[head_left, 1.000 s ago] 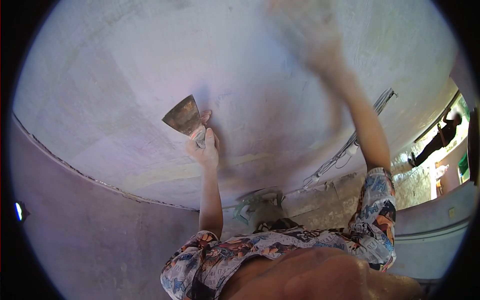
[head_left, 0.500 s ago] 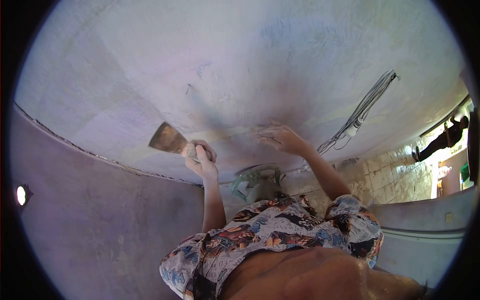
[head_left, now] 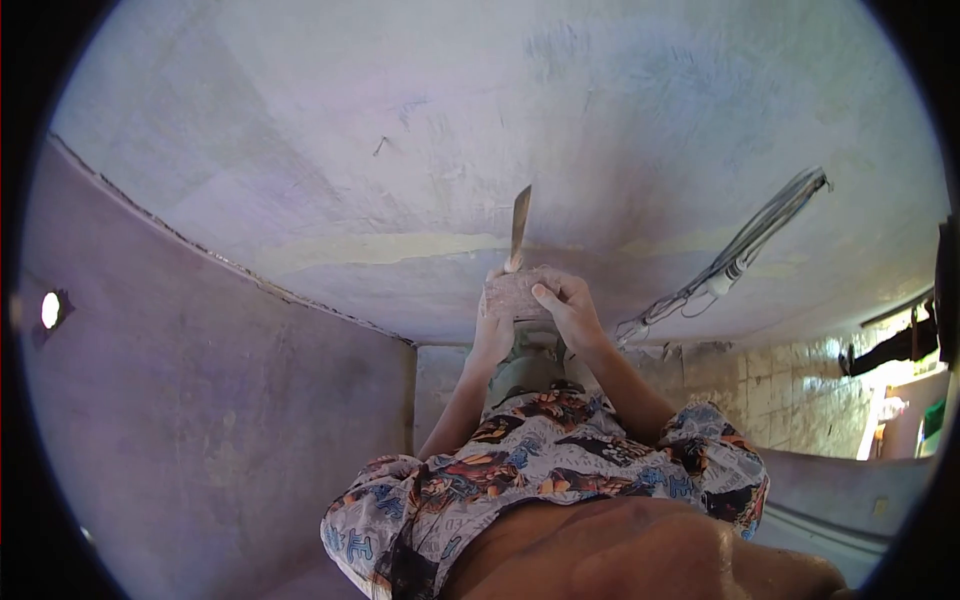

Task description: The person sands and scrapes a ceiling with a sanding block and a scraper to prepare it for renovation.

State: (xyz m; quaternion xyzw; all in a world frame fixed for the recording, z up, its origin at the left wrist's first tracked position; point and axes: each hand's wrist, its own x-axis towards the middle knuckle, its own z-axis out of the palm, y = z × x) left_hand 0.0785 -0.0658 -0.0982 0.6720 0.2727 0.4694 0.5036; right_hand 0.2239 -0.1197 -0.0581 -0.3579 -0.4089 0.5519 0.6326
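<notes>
My left hand (head_left: 492, 325) is closed around the handle of a scraper (head_left: 520, 225), whose blade points up and is seen nearly edge-on. Pinched under the thumb of my right hand (head_left: 577, 312) is a pale brown rectangular piece (head_left: 515, 297); it may be sandpaper or a block. The piece lies across the front of my left hand and hides most of its fingers. Both hands are close together before my chest, near a wall (head_left: 440, 190) that has a yellowish strip (head_left: 380, 248).
Looped cables (head_left: 765, 230) with a white fitting (head_left: 722, 282) hang on the wall at right. A greenish chair (head_left: 530, 365) stands below my hands. A purple-grey side wall (head_left: 200, 370) is at left. Another person (head_left: 895, 350) is at the far right.
My hands have come together at the middle. The scraper moved right and turned upright, its blade now nearly edge-on. The brown piece has come into view in my right hand.
</notes>
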